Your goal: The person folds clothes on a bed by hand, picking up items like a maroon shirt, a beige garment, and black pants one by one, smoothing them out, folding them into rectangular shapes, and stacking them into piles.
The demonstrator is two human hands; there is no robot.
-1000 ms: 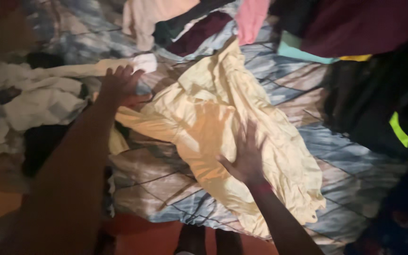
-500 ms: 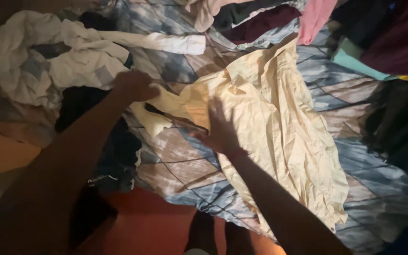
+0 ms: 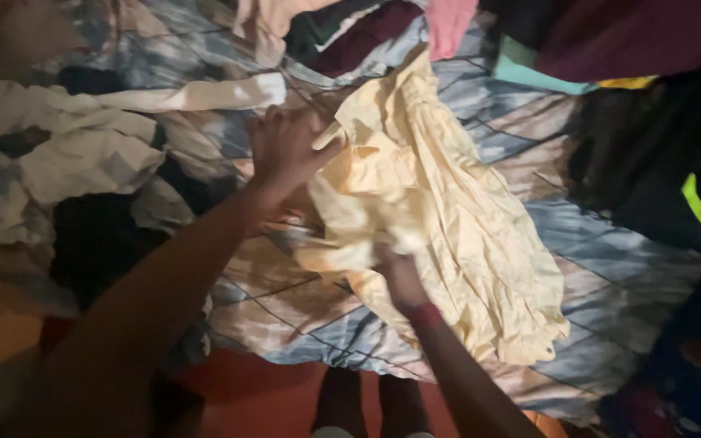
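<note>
Pale yellow shirt (image 3: 440, 203) on patterned bedsheet (image 3: 610, 251), left edge now bunched inward versus half second ago. Left hand (image 3: 285, 150) pinching collar area, no longer fisted. Right hand (image 3: 399, 272) now gripping gathered fabric, fingers buried. Fold under way, likely.

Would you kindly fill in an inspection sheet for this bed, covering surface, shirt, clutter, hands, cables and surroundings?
Surface: patterned bedspread, blue and tan, creased.
Job's thing: yellow shirt, crumpled, lying across the bedspread.
Clutter: white garment at left; mixed clothes pile at top; dark clothes at right.
Hands: left hand on the shirt's upper edge; right hand grips a bunched fold, partly hidden.
Cables: nothing seen.
Surroundings: red floor below; dim light.
</note>
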